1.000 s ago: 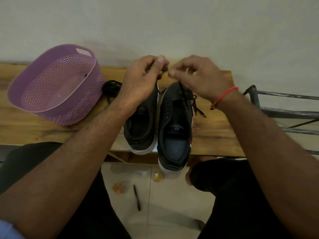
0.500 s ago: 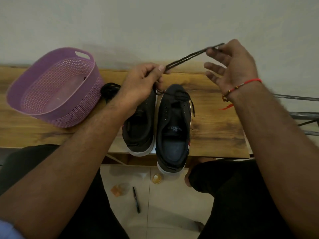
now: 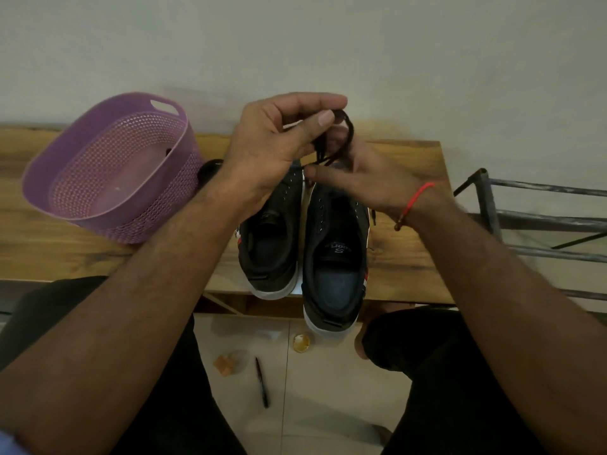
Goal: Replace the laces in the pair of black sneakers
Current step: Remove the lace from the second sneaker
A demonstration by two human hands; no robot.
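Two black sneakers with white soles stand side by side on the wooden table (image 3: pixel 410 264), heels toward me: the left sneaker (image 3: pixel 272 244) and the right sneaker (image 3: pixel 335 257). Above their toes my left hand (image 3: pixel 279 142) pinches a looped black lace (image 3: pixel 345 139) between thumb and fingers. My right hand (image 3: pixel 368 178), with a red thread on the wrist, pinches the same lace lower down, just over the right sneaker's front. One lace end (image 3: pixel 373 215) hangs beside the right sneaker.
A purple perforated basket (image 3: pixel 108 169) stands on the table at the left, with a dark bundle (image 3: pixel 210 169) beside it, partly hidden by my left wrist. A metal rack (image 3: pixel 532 218) is at the right. A pen (image 3: pixel 262 382), a small lid (image 3: pixel 301 343) and scraps lie on the floor.
My right hand came back down from the raised, stretched-out position to the sneakers' toes. The lace, pulled straight before, is now gathered in a loop between both hands.
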